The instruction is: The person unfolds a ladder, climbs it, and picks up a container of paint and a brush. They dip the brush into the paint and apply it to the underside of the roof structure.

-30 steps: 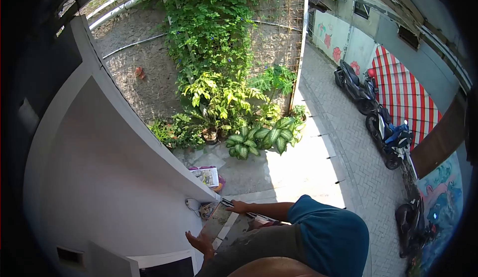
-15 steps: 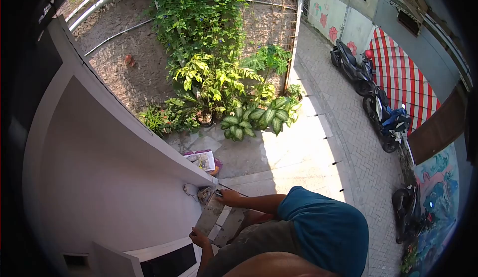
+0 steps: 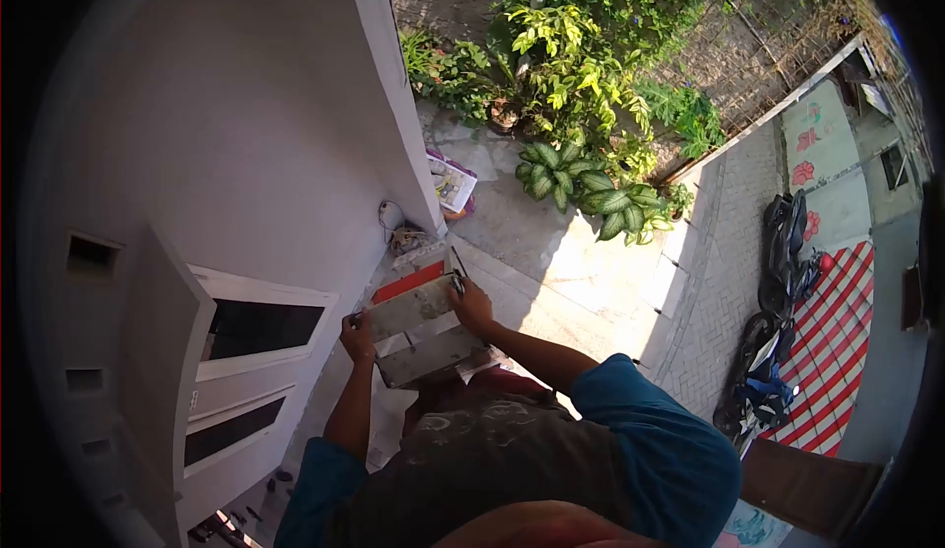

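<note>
In front of my body, both hands hold a stained grey slab-like piece (image 3: 425,353) with pale strips across its middle. Its exact kind I cannot tell. My left hand (image 3: 358,337) is closed on its left edge, beside a small dark part at the corner. The fingers of my right hand (image 3: 472,307) wrap round the opposite upper corner, where another dark part shows. A red panel (image 3: 409,281) is visible just behind the grey piece's far edge. The underside of the piece is hidden.
A pale wall (image 3: 246,125) rises on the left, above white-framed dark windows (image 3: 266,329). A cluttered pile (image 3: 407,242) lies at the wall's foot, near a bag with a printed white panel (image 3: 453,186). Potted plants (image 3: 551,174) stand ahead; parked motorbikes (image 3: 763,371) line the lane.
My view has turned, so the plants and lane sit further right. The grey piece now appears more level across, and the red panel behind it has come into sight. Both hands still grip it.
</note>
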Demonstrator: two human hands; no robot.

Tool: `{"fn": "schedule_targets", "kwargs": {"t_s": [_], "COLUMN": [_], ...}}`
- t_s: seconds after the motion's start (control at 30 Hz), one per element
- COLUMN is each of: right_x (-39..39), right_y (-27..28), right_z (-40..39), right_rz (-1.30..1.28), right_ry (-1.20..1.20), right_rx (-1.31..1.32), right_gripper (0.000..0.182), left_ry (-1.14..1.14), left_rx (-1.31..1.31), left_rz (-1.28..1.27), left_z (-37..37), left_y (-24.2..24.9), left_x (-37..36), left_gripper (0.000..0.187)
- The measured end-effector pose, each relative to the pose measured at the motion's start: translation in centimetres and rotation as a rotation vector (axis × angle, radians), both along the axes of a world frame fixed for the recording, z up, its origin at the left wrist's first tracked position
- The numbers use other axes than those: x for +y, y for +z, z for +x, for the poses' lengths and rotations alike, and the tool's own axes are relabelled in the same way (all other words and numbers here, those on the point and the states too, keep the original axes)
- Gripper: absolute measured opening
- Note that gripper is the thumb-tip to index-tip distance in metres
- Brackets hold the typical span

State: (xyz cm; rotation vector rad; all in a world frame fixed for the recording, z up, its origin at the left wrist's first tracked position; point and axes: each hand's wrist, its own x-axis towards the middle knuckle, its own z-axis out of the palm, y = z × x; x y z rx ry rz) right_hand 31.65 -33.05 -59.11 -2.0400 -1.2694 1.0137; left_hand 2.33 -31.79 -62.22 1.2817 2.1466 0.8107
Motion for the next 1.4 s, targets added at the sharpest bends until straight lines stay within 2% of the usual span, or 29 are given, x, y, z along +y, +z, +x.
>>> {"fn": "schedule_targets", "kwargs": {"t_s": [0.1,0.13,0.33,0.4,0.6,0.67,0.73,0.77,0.8,0.9,1.03,1.27,1.4], "right_x": [0.1,0.2,0.0,0.3,0.4,0.3,0.6,0.7,0.7,0.5,0.6,0.4,0.6], "right_y": [-0.7,-0.5,-1.6,-0.6,0.4,-0.1,1.0,1.6,1.3,0.7,1.2,0.5,1.1], "right_z": [0.3,0.4,0.8,0.9,0.8,0.9,0.8,0.5,0.5,0.5,0.2,0.5,0.4], "right_rz": [-0.036,-0.039,0.005,0.044,0.065,0.016,0.006,-0.001,-0.02,0.037,0.018,0.066,-0.016], "right_ry": [0.032,0.042,0.068,0.072,0.098,0.099,0.107,0.1,0.105,0.103,0.098,0.097,0.102], "right_rx": [-0.044,-0.04,-0.057,-0.028,-0.085,-0.112,-0.104,-0.091,-0.129,-0.143,-0.15,-0.184,-0.22], "right_gripper": [0.056,0.056,0.052,0.041,0.044,0.043,0.044,0.044,0.045,0.043,0.042,0.048,0.048], "left_ry": [0.028,0.041,0.094,0.085,0.127,0.116,0.001,-0.089,-0.087,-0.121,-0.07,-0.045,-0.05], "left_rx": [-0.039,-0.01,-0.068,-0.043,-0.12,-0.156,-0.064,-0.155,-0.155,-0.186,-0.281,-0.303,-0.309], "left_rz": [0.024,0.074,0.059,0.042,0.032,-0.064,0.152,0.13,0.12,0.161,0.188,0.278,0.346], "left_z": [0.7,0.5,1.6,1.6,1.6,1.6,1.7,1.5,1.3,1.3,1.4,1.8,1.7], "left_y": [1.0,-0.2,2.2,1.8,0.9,1.6,1.4,1.2,1.0,0.7,0.3,1.1,1.4], "left_x": [-0.3,-0.3,-0.6,-0.4,-0.6,-1.0,-1.1,-1.1,-1.2,-1.2,-1.0,-0.7,-0.5], "left_gripper": [0.051,0.053,0.056,0.058,0.059,0.063,0.069,0.071,0.071,0.054,0.042,0.035,0.031]}}
